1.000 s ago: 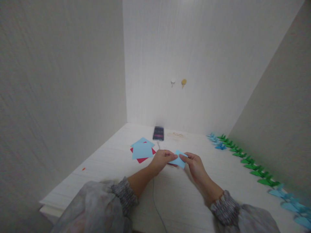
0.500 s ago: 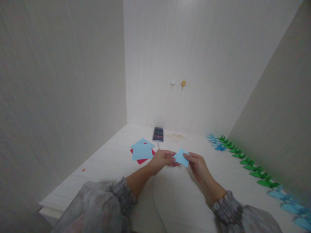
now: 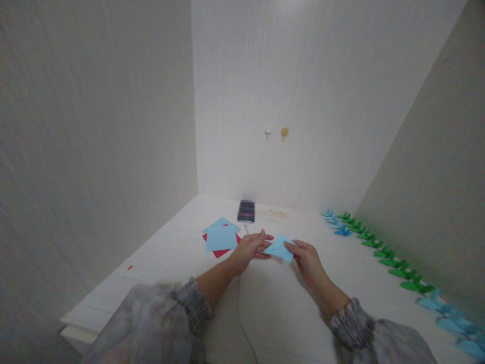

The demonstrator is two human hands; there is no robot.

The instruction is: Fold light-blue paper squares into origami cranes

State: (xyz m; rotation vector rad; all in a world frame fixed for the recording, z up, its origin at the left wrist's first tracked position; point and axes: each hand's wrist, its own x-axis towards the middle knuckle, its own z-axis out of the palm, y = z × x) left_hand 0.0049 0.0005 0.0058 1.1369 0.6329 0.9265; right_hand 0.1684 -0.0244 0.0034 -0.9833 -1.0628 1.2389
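Observation:
A light blue folded sheet of origami paper (image 3: pixel 281 248) is in front of me, a slanting crease or fold edge showing on its face. My right hand (image 3: pixel 306 255) is closed on its right corner, thumb on top and fingers behind. At the left corner, my left hand (image 3: pixel 248 251) has its fingers stretched out and apart, with the thumb off the paper. Its fingertips are beside or just under that corner; whether they touch it I cannot tell. To the left, light blue square sheets (image 3: pixel 221 238) lie over red paper (image 3: pixel 220 253) on the white table (image 3: pixel 170 263).
A phone (image 3: pixel 246 211) stands near the back wall, its cable (image 3: pixel 242 323) running toward me. Folded green paper cranes (image 3: pixel 384 253) and blue ones (image 3: pixel 441 306) line the right side. Two hooks (image 3: pixel 285 132) are on the wall. A small orange scrap (image 3: pixel 130 267) lies at left.
My left thumb has lifted off the paper and the left fingers have spread, shifting slightly left. The folded paper has turned a little, and a slanting line now shows on it.

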